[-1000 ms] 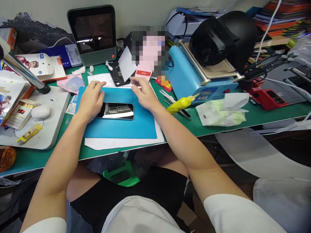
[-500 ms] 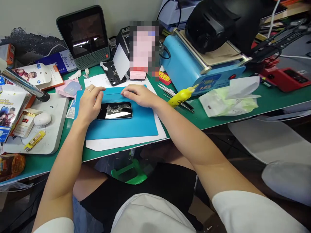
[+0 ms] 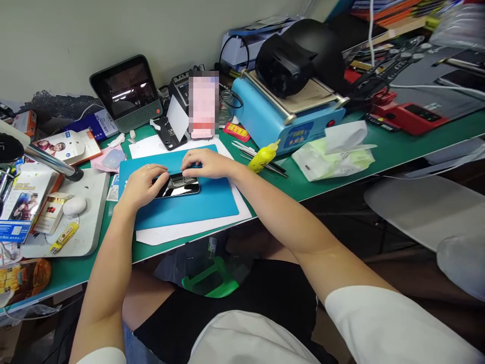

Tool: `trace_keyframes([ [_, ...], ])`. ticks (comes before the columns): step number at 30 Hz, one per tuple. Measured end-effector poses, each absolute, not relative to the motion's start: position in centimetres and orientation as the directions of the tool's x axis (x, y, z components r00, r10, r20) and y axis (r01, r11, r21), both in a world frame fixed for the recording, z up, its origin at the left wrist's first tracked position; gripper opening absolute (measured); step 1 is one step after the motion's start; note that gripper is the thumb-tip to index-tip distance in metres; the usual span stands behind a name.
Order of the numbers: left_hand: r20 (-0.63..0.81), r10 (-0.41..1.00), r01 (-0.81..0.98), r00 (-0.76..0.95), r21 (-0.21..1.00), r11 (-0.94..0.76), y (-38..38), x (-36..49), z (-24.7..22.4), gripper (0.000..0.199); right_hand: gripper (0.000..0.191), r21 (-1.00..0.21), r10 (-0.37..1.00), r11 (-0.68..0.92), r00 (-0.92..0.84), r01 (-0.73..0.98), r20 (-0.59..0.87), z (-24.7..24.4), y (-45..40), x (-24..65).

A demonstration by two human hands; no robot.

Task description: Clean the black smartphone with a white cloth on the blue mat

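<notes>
A smartphone [image 3: 180,189] with a glossy dark screen lies face up on a blue mat [image 3: 189,215], its glass reflecting lights. My left hand [image 3: 144,184], with a ring on one finger, covers the phone's left end; its thumb and fingers are drawn together at the far left edge. At the far right part of the phone, my right hand [image 3: 206,163] has its thumb and index finger pinched, fingertips down by the edge. Whatever thin thing either pinch may hold is too small to make out.
Behind the mat are an opened phone shell [image 3: 170,134] and a propped pink-screened phone [image 3: 203,106]. To the right are a yellow bottle [image 3: 263,157], tweezers [image 3: 246,149], a tissue pack [image 3: 333,156] and a blue machine [image 3: 280,116]. A lamp arm [image 3: 56,162] juts in left.
Both hands have come down nearer the phone, from above its far edge to touching that edge. A thin dark line visible between the hands earlier no longer shows. The camera view has shifted.
</notes>
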State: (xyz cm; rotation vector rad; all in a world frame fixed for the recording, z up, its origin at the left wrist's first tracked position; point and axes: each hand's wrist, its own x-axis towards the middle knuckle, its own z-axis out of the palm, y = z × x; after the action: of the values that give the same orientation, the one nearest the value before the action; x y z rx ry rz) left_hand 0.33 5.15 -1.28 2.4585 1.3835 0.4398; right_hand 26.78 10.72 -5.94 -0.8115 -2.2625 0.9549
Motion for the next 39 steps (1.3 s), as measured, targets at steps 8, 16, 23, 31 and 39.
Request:
trace_keyframes([
  [8, 0.015, 0.882, 0.794, 0.471, 0.429, -0.432, 4.9, 0.4, -1.4, 0.043, 0.034, -0.789, 0.686, 0.544, -0.693, 0.286, 0.222, -5.4, 10.5, 27.0],
  [16, -0.116, 0.855, 0.834, 0.506, 0.317, -0.451, 3.4, 1.5, -0.4, 0.053, 0.042, -0.730, 0.635, 0.582, -0.761, 0.357, 0.134, -5.4, 10.4, 27.2],
  [23, -0.059, 0.855, 0.828, 0.515, 0.293, -0.479, 4.3, 0.9, -1.6, 0.055, 0.043, -0.721, 0.622, 0.594, -0.772, 0.356, 0.131, -5.6, 10.2, 27.1],
  [31, 0.009, 0.852, 0.744, 0.523, 0.482, -0.463, 5.5, -0.4, -1.4, 0.064, 0.048, -0.721, 0.682, 0.567, -0.717, 0.398, 0.141, -4.5, 9.8, 27.4],
  [39, -0.013, 0.899, 0.834, 0.437, 0.380, -0.400, 3.1, -5.1, -1.9, 0.089, 0.045, -0.694, 0.709, 0.583, -0.682, 0.423, 0.179, -3.8, 9.2, 27.6],
])
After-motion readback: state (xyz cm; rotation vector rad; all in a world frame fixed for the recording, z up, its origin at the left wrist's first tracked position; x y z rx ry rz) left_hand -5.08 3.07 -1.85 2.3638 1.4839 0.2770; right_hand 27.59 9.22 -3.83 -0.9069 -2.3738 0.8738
